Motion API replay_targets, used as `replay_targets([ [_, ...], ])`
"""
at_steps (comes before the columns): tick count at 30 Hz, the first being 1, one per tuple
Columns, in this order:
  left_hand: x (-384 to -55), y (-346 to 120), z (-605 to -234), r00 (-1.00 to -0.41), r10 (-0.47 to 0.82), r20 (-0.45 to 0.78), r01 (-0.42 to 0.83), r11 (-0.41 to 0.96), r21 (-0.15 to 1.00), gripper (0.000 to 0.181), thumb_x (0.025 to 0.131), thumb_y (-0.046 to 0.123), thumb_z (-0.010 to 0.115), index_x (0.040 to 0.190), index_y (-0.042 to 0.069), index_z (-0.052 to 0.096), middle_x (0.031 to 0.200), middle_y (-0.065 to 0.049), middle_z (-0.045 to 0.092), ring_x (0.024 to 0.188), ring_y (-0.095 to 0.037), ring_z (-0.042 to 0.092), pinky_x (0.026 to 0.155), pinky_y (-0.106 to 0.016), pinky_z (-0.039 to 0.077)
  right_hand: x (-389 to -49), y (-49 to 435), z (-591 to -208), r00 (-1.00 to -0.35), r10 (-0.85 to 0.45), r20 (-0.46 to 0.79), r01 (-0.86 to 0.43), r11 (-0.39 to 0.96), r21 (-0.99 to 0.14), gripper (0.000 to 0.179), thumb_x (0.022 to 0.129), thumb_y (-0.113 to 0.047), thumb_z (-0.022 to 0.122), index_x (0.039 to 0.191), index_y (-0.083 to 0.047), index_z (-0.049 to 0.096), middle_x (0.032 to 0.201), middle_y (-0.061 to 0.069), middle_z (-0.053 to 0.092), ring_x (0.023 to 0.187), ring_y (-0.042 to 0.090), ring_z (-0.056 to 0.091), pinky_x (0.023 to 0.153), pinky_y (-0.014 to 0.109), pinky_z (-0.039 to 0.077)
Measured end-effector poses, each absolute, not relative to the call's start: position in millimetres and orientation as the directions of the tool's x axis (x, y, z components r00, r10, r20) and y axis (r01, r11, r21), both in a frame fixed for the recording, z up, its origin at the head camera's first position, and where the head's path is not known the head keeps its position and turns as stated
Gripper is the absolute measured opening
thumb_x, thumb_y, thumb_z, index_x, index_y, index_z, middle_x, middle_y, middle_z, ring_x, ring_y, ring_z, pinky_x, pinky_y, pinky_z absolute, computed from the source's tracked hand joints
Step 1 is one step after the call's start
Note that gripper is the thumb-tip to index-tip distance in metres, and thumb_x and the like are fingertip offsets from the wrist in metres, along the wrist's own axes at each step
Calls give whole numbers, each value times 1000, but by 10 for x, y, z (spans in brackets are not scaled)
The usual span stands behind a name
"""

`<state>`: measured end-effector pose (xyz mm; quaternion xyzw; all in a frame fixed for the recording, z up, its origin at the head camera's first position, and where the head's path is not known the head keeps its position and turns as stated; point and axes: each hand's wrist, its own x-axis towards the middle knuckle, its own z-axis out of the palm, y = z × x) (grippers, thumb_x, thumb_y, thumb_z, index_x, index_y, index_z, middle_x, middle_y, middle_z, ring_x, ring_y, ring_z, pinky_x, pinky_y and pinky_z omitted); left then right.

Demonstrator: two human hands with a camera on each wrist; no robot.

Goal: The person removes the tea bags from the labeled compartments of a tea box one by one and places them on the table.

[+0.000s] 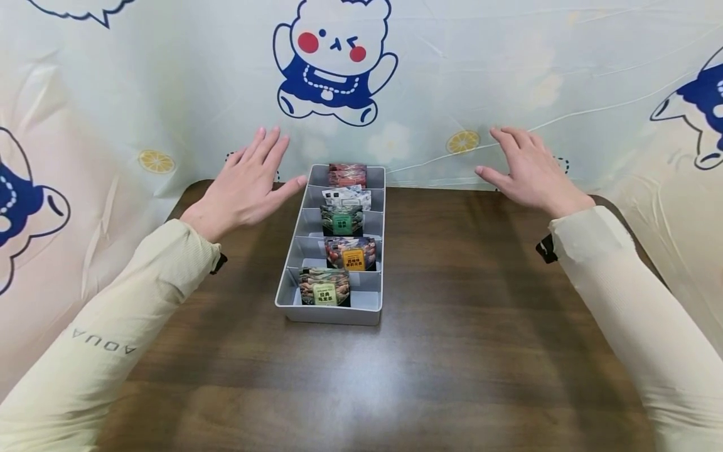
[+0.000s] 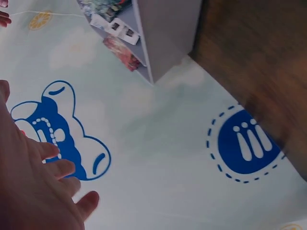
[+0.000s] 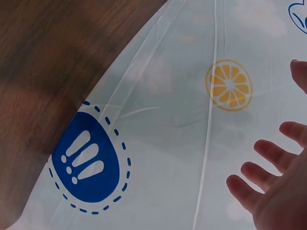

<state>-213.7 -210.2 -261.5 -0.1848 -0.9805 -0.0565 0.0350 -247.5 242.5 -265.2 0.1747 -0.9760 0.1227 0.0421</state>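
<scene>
A long grey divided tray (image 1: 324, 316) stands on the table, its compartments in a row running away from me. The nearest one holds a tea packet with a pale green label (image 1: 324, 289). Behind it come a packet with an orange label (image 1: 351, 253), one with a green label (image 1: 341, 221), white packets (image 1: 347, 197) and reddish packets (image 1: 348, 175) at the far end. My left hand (image 1: 246, 182) is raised left of the tray, fingers spread and holding nothing, the thumb near its rim. Well to the right, my right hand (image 1: 531, 168) is also raised, fingers extended, holding nothing.
The brown wooden table (image 1: 452, 351) extends around the tray. A pale curtain (image 1: 429, 81) printed with cartoon bears and lemon slices hangs along its back and sides, close behind the tray's far end.
</scene>
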Motion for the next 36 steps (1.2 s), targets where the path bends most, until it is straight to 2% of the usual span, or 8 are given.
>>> replay_targets([
  [11,-2093,-2172,-2979,-905,421,54,422,906,20,83,98,65,21,156,6,8,163,-13,3,151,-33,2,119,-57,11,-2535,2307,-2733,-931,-325,165,-361,888,-284,70,99,-45,45,154,-8,22,156,22,24,141,45,21,112,60,21],
  [18,-2035,-2095,-3240,-903,429,-36,427,903,45,88,96,67,22,155,3,8,163,-15,4,151,-33,2,119,-56,13,-2614,2150,-2884,-928,-324,184,-370,862,-346,68,98,-39,50,152,-6,26,151,24,33,139,43,26,114,57,23],
  [25,-1979,-2082,-3432,-891,450,-66,445,892,79,89,96,67,25,155,2,9,163,-15,5,151,-32,4,118,-55,17,-2686,1856,-3040,-901,-371,223,-429,836,-341,60,97,-31,55,145,-1,37,144,24,42,133,41,36,111,54,28],
  [36,-1976,-2088,-3501,-892,433,-129,412,897,162,90,94,70,27,156,7,8,164,-10,0,152,-29,5,117,-60,17,-2722,1320,-3211,-875,-453,172,-484,801,-352,54,98,-30,53,143,-3,41,145,18,42,137,34,36,115,48,28],
])
